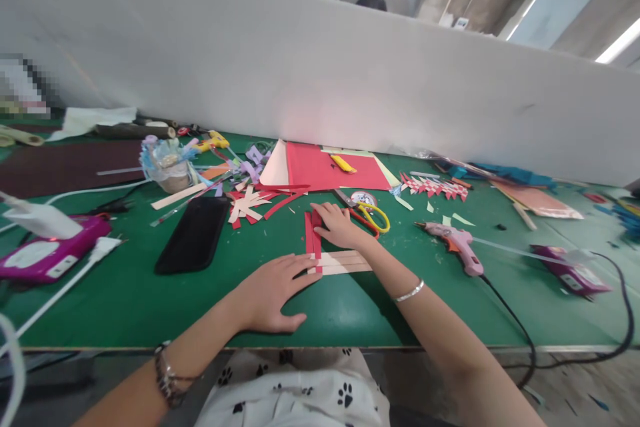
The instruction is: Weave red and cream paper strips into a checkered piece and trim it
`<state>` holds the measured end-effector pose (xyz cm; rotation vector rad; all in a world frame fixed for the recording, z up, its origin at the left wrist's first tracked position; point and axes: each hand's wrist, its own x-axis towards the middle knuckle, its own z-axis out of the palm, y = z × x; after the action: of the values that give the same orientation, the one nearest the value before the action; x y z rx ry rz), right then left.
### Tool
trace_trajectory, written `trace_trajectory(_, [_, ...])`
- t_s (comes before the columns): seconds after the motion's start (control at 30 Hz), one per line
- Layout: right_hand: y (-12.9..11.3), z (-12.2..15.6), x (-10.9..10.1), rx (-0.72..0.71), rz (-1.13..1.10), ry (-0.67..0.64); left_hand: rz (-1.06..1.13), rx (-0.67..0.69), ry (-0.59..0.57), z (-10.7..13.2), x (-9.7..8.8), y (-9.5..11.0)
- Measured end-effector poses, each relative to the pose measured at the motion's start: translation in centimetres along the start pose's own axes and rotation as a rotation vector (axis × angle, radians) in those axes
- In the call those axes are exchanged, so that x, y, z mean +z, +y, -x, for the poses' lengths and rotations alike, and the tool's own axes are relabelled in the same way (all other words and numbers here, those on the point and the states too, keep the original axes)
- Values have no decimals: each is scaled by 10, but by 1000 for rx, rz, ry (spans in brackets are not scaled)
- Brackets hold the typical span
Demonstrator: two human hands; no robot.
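Observation:
My left hand [273, 290] lies flat on the green table [125, 300], fingers stretched out, its fingertips pressing the left ends of cream paper strips [345, 261]. My right hand [340, 225] rests on upright red paper strips [313, 235] that cross the cream ones, fingers curled down onto them. The strips form a small woven patch between the two hands.
Red paper sheet [325, 168], yellow-handled scissors [370, 213], loose strip scraps [250, 203], a black phone [194, 233], a pink glue gun [457, 245] with cord, purple devices at left [50, 250] and right [570, 270], a plastic cup of scraps [167, 167], white partition behind.

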<state>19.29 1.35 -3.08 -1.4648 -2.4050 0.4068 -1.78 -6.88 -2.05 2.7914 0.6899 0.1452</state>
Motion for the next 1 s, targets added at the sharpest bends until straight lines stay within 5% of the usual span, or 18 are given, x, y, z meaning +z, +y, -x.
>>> trace_trajectory(0.37, [7, -13, 6, 26, -297, 126, 10, -7, 4, 0, -2, 2])
trace_trajectory(1.0, [7, -13, 11, 67, -458, 210, 30, -18, 16, 2, 0, 2])
